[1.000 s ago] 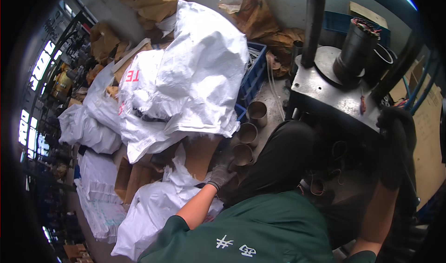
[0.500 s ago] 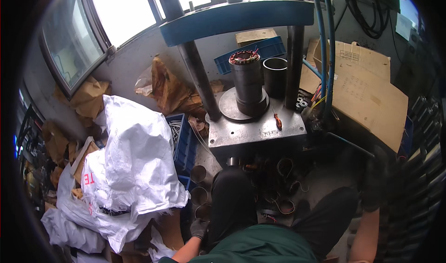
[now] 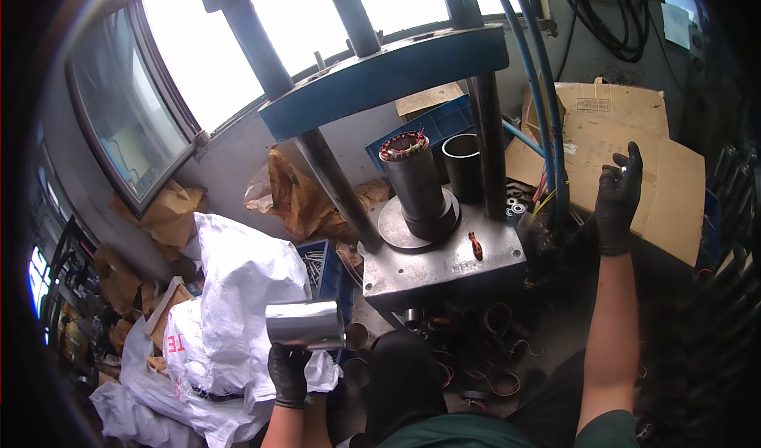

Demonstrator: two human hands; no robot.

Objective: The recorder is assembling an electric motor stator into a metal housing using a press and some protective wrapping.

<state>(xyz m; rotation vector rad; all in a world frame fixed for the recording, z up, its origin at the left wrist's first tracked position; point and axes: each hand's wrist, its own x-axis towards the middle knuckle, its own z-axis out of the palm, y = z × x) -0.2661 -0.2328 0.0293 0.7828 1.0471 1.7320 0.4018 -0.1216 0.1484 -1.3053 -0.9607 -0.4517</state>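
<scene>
1. The gloved left hand (image 3: 288, 373) grips a shiny metal cylinder (image 3: 305, 324), held sideways above the white sacks (image 3: 238, 289)
2. The gloved right hand (image 3: 617, 198) is raised beside the press (image 3: 432, 266), fingers loosely spread, holding nothing; a wound stator (image 3: 414, 183) stands on the press plate

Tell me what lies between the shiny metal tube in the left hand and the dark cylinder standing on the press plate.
In the head view, between the metal tube and the dark cylinder lie the blue crate and the press plate's left edge.

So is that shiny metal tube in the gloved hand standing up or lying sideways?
Sideways. The left hand grips the shiny metal tube from below, its long axis running across the picture, one open end facing right.
</scene>
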